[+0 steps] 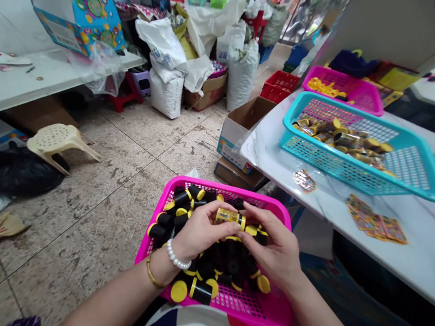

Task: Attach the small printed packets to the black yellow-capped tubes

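Right now both of your hands pinch one small tube (229, 216) wrapped in a yellow label, held lying crosswise over the middle of the pink basket (255, 304): your left hand (199, 232) grips its left end with thumb and fingertips, and your right hand (277, 252) closes on the yellow-capped end at about 3 o'clock of it. Both grips are narrow, fingertip-only holds, so I'd judge a twist from either side could pop the tube out, or skew the label if it is not yet pressed flat. A dropped tube would probably land among the loose black tubes (199, 287) with yellow caps heaped below and be hard to find again. That basket seems to rest on your lap with its far corner at 12 o'clock over the bare floor (89, 197); a knee shift could tip it and send tubes rolling. At 2 o'clock the blue basket (417, 183) of labelled tubes sits near the table (425, 255) edge, and loose stickers (377, 221) lie at 3 o'clock, where a passing sleeve might sweep them off.
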Demonstrator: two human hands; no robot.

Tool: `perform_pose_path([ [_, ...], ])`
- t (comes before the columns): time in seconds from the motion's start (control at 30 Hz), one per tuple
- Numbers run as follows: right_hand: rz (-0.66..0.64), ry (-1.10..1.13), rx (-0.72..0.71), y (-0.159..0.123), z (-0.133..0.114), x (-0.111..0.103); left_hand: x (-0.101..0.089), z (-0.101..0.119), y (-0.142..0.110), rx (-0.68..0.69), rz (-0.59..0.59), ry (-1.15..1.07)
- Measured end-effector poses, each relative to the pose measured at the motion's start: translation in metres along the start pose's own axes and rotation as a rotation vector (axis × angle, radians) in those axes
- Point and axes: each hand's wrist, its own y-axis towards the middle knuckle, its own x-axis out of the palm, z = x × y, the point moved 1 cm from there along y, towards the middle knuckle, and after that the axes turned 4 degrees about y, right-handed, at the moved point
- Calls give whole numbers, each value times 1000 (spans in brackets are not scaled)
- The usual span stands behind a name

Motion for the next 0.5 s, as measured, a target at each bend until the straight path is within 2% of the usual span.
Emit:
perform_pose_path([
  [0.1,-5,-41,-95,-2,1,-3,-2,-3,-1,-70,-89,-29],
  [0.17,-21,-35,-119,-2,3,-1,-3,-2,-3,-36,-89,33],
  [0.23,17,53,-11,-3,7,4,-1,1,-5,147,-13,211],
  [0.3,89,213,185,-4,12,10,1,5,-8,376,64,407],
  [0.37,113,378,352,-5,15,15,3,9,-9,483,55,502],
  [0.4,116,435,395,-5,15,16,3,10,-8,469,39,486],
  [0.5,120,495,425,-4,14,16,2,9,-5,311,31,353],
])
